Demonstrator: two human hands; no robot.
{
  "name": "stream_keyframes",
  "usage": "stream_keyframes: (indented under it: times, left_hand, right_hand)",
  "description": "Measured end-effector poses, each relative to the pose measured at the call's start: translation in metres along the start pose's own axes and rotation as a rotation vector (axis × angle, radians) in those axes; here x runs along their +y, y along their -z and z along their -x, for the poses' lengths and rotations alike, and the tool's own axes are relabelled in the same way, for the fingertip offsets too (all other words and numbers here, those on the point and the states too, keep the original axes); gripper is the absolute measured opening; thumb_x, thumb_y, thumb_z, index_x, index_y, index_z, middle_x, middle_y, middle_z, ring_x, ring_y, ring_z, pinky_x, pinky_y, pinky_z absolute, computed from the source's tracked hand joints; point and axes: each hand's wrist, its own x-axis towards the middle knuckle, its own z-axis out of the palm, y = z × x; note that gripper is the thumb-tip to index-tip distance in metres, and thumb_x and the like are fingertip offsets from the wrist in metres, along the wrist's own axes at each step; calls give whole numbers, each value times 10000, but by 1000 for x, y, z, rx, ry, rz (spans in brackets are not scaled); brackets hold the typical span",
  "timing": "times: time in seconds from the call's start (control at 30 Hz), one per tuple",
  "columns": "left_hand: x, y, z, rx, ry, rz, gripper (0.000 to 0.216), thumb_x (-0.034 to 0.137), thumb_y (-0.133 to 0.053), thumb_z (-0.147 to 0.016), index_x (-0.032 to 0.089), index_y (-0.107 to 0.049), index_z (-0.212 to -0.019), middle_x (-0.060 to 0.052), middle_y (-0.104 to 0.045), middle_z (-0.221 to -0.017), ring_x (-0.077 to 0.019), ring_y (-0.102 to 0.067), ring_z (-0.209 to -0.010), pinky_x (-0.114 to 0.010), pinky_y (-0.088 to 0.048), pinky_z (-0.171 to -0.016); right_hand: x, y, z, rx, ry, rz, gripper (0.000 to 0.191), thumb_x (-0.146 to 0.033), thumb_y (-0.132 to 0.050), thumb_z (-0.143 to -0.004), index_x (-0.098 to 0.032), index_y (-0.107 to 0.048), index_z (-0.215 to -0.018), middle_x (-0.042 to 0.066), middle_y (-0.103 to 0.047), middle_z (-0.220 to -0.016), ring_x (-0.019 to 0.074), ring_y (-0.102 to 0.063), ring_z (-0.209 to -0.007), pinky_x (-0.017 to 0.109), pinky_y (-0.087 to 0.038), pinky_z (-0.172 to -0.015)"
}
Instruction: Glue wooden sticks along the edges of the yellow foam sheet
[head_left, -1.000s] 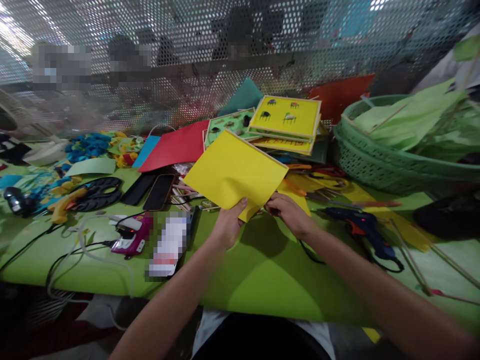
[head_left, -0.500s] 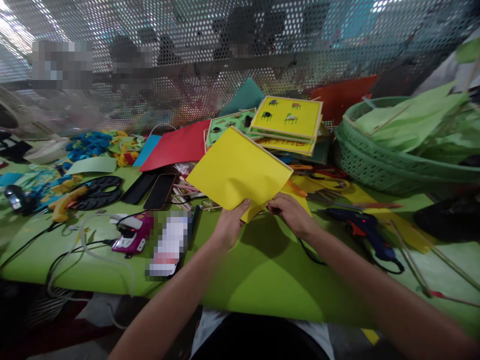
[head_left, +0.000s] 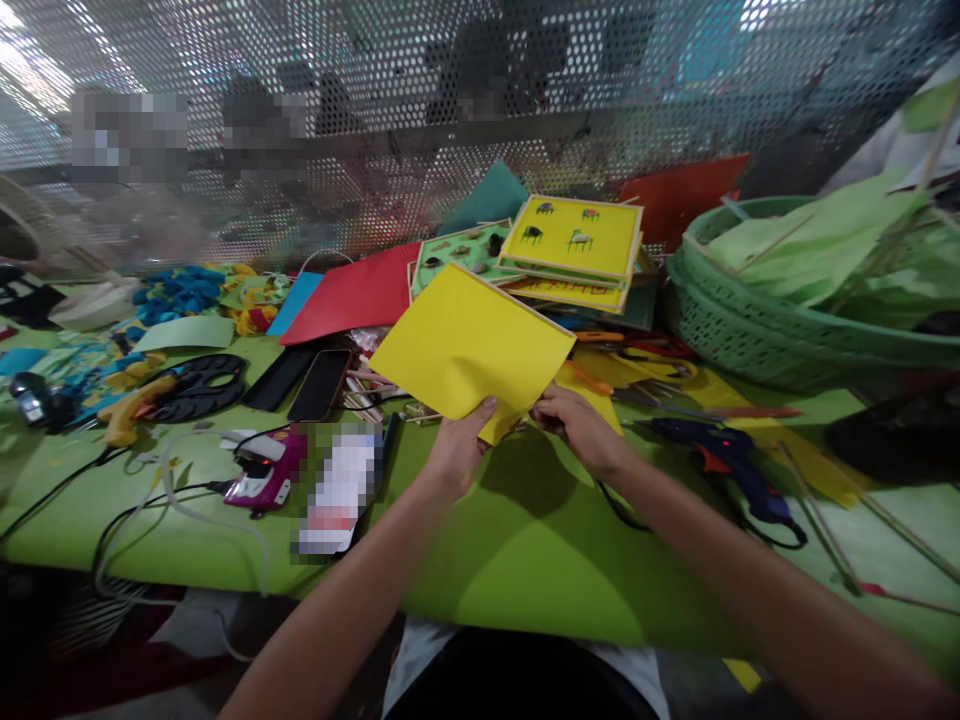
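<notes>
A yellow sheet of card (head_left: 469, 345) is held up above the green table (head_left: 525, 540), tilted away from me. My left hand (head_left: 459, 450) pinches its near corner, thumb on top. Just to the right, my right hand (head_left: 577, 428) is closed at the same lower edge of the sheet, fingers curled under it. A blue glue gun (head_left: 724, 462) lies on the table right of my right hand.
A green basket (head_left: 750, 330) of pale green sheets stands at right. Behind the sheet lie a stack of yellow picture boards (head_left: 574, 240), red card (head_left: 352, 290) and two phones (head_left: 319, 385). A pink device (head_left: 262, 475) with cables and a yellow glue gun (head_left: 127, 410) lie left. Perforated metal screen behind.
The yellow sheet rose and tipped slightly half a second ago, then settled back near where it was. Both hands keep their hold at its lower corner.
</notes>
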Motion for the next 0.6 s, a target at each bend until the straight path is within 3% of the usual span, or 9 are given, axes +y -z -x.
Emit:
stream_keyframes:
  times: [0.2,0.6]
  left_hand:
    - [-3,6,-2,10,-20,-57,409,251,-758,-852,307,-704,-1253,-50,-685,-1388,-313,-572,-1372,-487,-455,-1137]
    - [-1,0,0,-2,3,-33,335,201,-703,-878,285,-722,-1202,-47,-698,-1368,-280,-611,-1331,-471,-463,-1143]
  right_hand:
    - [-2,-2,-1,-40,-9,-16,231,-430,-537,-771,-249,-471,-642,-16,-441,-633,162,-355,-611,332,-289,-592]
    - [4,1,-1,14,-3,12,184,-305,-544,-711,-247,-430,-579,-9,-432,-652,177,-391,-660,341,-315,-637]
